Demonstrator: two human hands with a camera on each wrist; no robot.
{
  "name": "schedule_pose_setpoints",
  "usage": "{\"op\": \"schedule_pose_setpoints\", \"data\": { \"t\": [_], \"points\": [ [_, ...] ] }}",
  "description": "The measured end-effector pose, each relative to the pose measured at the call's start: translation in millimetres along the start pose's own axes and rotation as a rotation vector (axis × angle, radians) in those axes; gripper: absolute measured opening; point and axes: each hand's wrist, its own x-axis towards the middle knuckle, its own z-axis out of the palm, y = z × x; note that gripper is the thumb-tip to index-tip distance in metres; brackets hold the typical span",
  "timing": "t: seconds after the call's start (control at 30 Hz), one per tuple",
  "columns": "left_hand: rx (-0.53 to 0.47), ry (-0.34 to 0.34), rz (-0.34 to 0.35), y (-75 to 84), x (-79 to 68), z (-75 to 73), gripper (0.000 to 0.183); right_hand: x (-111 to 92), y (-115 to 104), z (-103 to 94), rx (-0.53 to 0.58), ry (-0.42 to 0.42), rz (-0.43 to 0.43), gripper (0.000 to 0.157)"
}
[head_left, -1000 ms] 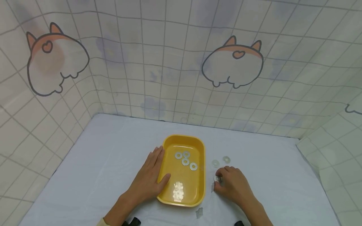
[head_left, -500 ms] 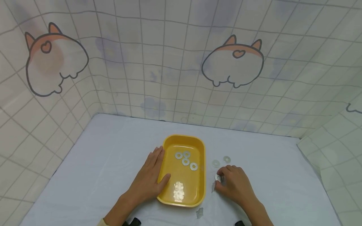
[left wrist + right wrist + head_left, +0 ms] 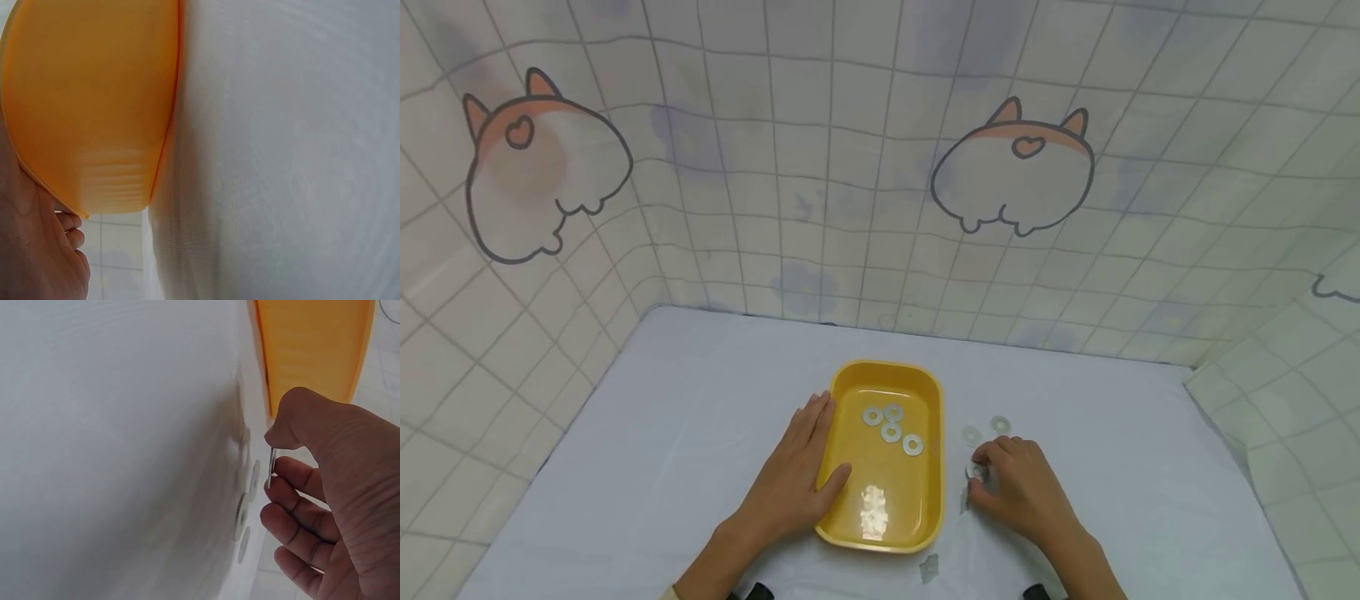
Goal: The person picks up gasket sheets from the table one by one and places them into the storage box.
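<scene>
Right hand, to the right of the yellow tray: thumb and fingers curled in, pinching one flat metal washer. Right wrist view has the washer edge-on, thumb tip at one end, fingertips at the other; gap only as wide as the washer. Appears lifted just off the white cloth. From the head, it sits at the hand's left side, thumb on the near side, index finger on the far. Other fingers loosely bent.

Two loose washers lie flat on the cloth, just beyond the right hand on the far side, right of the tray. Right wrist view gives three pale discs on the cloth, near the fingertips and apart from the held washer.

Left hand: fingers straight, side by side along the tray's left rim; thumb spread away, over the tray's inside. Rests on the rim, touching rather than grasping.

Four tray washers lie grouped in the tray's far half. Grey patch on the cloth, by the tray's near right corner.
</scene>
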Motion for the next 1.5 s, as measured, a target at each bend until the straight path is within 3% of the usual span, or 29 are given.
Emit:
{"op": "schedule_pose_setpoints", "data": {
  "t": [0.3,0.63,1.0,1.5],
  "points": [
    [0.009,-0.014,-0.01,0.3,1.2,0.4,0.086,3,1,-2.9,0.022,0.016,-0.046,0.019],
    [0.014,-0.018,-0.02,0.8,-2.0,-1.2,0.087,16,-3,-9.6,0.025,-0.051,-0.027,0.019],
    [0.016,0.015,0.009,-2.2,-2.2,1.9,0.085,38,-7,-27.7,0.145,-0.023,-0.078,0.02],
    [0.012,0.005,0.011,-2.6,0.2,3.3,0.088,50,-22,-35.7,0.162,-0.033,-0.075,0.02]
  ]
}}
